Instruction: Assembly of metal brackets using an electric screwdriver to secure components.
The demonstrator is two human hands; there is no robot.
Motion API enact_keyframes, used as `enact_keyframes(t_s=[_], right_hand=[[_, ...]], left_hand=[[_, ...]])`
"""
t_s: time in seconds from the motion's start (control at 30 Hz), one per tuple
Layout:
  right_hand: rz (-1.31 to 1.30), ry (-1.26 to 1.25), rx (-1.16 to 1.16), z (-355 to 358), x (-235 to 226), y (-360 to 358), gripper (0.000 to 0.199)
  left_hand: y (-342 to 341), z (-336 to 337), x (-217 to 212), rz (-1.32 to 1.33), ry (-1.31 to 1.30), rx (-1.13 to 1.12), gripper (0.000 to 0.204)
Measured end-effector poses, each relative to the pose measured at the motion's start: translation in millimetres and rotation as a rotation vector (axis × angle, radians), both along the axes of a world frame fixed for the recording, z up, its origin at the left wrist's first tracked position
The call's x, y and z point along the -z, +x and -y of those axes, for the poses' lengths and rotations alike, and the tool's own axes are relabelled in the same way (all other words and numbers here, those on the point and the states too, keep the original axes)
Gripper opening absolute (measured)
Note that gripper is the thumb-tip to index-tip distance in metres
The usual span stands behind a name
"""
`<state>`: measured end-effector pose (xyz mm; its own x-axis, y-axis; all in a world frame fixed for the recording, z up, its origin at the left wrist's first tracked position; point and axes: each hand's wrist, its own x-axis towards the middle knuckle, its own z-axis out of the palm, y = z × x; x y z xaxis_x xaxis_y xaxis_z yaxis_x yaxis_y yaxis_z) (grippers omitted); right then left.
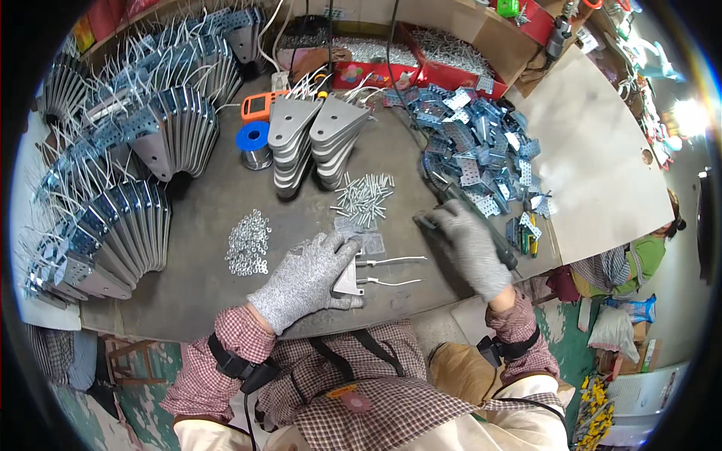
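My left hand, in a grey knit glove, grips a small grey metal bracket near the table's front edge. Two white wires stick out from the bracket to the right. My right hand, gloved too, is blurred over the table to the right; its fingers point left and I cannot make out what is in them. Right alongside it lies a long dark green pen-shaped power tool. Beyond my left hand are a pile of metal pins and small clear plastic squares. Loose nuts lie to its left.
Stacked grey plates stand at the back, beside a solder spool and an orange meter. Rows of wired brackets fill the left. Perforated bluish plates are heaped at right. Red boxes hold hardware.
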<state>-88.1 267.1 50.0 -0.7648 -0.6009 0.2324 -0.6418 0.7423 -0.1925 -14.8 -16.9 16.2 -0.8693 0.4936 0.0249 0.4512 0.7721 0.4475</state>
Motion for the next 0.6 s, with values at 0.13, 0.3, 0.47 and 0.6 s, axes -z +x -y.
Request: enact_keyframes(t_s=[0.13,0.3,0.47,0.6], right_hand=[[0.27,-0.17,-0.368,24,-20,30,0.046],[0.142,0.016,-0.486,40,19,40,0.047],[0.163,0.076,-0.448,44,25,41,0.045],[0.513,-0.032,-0.574,42,-10,20,0.041]], left_hand=[[1,2,10,-0.111,0.069,-0.036,0.096],[1,-2,14,-0.033,0.085,-0.09,0.106],[5,-6,16,-0.009,0.049,-0.142,0.107],[2,-6,15,-0.104,0.065,-0.106,0.099]])
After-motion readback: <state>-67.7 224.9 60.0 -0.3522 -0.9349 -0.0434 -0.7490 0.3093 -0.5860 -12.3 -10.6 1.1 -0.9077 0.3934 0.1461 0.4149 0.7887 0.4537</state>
